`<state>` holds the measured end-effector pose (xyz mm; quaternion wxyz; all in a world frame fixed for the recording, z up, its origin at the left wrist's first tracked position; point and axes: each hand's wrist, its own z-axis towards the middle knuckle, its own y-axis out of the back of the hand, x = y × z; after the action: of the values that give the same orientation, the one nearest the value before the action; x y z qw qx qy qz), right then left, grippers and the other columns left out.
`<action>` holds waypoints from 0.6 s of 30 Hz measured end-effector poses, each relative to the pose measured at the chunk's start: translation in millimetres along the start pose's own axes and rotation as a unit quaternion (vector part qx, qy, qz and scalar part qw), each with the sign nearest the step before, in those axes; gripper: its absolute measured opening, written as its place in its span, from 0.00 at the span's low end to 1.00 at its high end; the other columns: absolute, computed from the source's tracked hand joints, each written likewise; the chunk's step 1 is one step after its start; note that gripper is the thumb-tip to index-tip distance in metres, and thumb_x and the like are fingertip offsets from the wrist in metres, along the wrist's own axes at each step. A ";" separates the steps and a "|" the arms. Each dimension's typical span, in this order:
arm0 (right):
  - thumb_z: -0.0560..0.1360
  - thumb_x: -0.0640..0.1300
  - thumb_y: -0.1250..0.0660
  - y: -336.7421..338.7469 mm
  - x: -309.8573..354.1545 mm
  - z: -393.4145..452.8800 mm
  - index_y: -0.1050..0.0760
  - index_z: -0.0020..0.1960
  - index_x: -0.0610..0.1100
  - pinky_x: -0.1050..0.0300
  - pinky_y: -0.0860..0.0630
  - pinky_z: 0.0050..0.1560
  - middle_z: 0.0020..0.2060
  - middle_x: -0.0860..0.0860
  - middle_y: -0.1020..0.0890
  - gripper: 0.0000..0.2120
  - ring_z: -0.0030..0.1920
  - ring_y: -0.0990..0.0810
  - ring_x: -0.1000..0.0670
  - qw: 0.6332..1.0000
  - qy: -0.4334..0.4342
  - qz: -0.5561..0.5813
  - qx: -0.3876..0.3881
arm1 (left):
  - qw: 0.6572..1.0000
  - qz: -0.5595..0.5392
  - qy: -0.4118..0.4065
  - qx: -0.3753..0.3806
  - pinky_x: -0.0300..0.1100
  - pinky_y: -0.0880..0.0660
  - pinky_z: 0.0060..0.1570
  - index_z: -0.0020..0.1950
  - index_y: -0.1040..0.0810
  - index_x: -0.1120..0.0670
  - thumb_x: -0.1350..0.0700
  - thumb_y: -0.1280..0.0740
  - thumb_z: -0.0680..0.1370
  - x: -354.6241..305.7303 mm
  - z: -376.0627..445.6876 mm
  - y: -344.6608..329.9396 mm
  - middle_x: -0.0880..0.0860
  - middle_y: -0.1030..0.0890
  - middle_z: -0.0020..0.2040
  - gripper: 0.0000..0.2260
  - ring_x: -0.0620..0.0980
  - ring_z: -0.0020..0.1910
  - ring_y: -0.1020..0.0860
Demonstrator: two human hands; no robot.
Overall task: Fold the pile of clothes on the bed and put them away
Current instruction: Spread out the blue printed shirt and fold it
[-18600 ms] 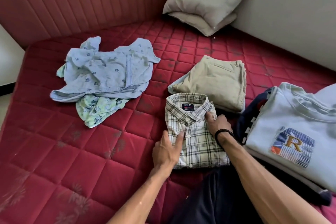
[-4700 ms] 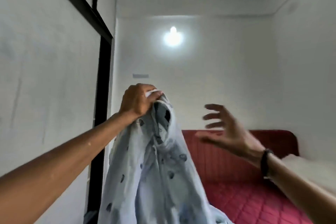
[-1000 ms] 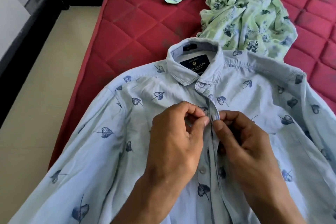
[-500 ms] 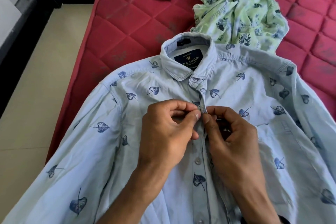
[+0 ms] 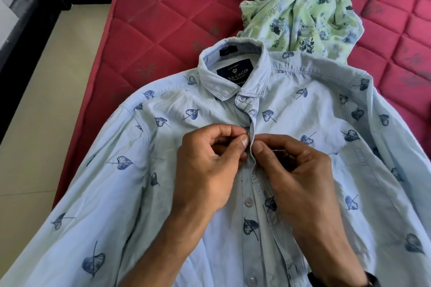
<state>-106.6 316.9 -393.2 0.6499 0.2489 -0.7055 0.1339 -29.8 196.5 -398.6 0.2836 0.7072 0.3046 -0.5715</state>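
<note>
One camera only, worn on my head, looking forward and steeply down at the bed from close range. My shirt fills most of the frame, collar pointing away from me. The floor runs along the left edge, and my forearms enter from the bottom.

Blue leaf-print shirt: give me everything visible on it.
The blue leaf-print shirt is pale blue, looks like woven cotton, printed with dark blue leaves. It lies front up, spread across the red quilted mattress, its left-side sleeve past the mattress edge. The collar holds a dark label, and the collar button looks fastened. The left hand and right hand pinch the placket at the second button; lower buttons show unfastened. Its shoulder overlaps the crumpled green floral shirt.
</note>
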 end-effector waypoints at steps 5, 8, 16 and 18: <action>0.74 0.45 0.22 -5.1 0.4 -4.5 0.13 0.47 0.48 0.44 0.16 0.45 0.38 0.49 0.12 0.02 0.40 0.13 0.44 0.999 -0.001 0.013 -0.044 | 0.999 -0.021 0.021 0.039 0.48 0.16 0.47 0.45 0.13 0.52 0.51 0.24 0.77 -7.9 2.3 2.0 0.52 0.13 0.39 0.05 0.50 0.41 0.13; 0.74 0.47 0.21 -8.1 1.2 -6.4 0.14 0.44 0.49 0.55 0.20 0.38 0.35 0.50 0.13 0.03 0.36 0.14 0.47 0.998 0.002 0.003 -0.063 | 1.000 0.005 0.003 0.016 0.49 0.16 0.47 0.45 0.13 0.51 0.46 0.18 0.68 -5.6 2.1 1.5 0.51 0.13 0.39 0.12 0.49 0.40 0.14; 0.74 0.48 0.22 -11.8 -0.2 -6.3 0.12 0.49 0.52 0.49 0.16 0.47 0.42 0.56 0.12 0.04 0.43 0.13 0.53 0.996 0.037 -0.040 -0.076 | 0.999 0.004 -0.046 -0.028 0.51 0.16 0.48 0.47 0.13 0.51 0.54 0.21 0.75 2.3 0.8 1.0 0.49 0.13 0.39 0.03 0.47 0.39 0.14; 0.76 0.47 0.24 -15.1 -3.3 -7.8 0.13 0.51 0.53 0.50 0.17 0.46 0.44 0.57 0.14 0.04 0.44 0.14 0.54 0.989 0.077 -0.096 -0.085 | 0.996 0.025 -0.074 -0.030 0.48 0.17 0.49 0.50 0.13 0.50 0.55 0.22 0.76 3.3 -0.2 0.1 0.47 0.13 0.41 0.04 0.45 0.41 0.14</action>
<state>-91.9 308.8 -397.5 0.7310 0.2479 -0.6351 0.0289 -29.1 196.9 -401.8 0.3408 0.6614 0.2823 -0.6056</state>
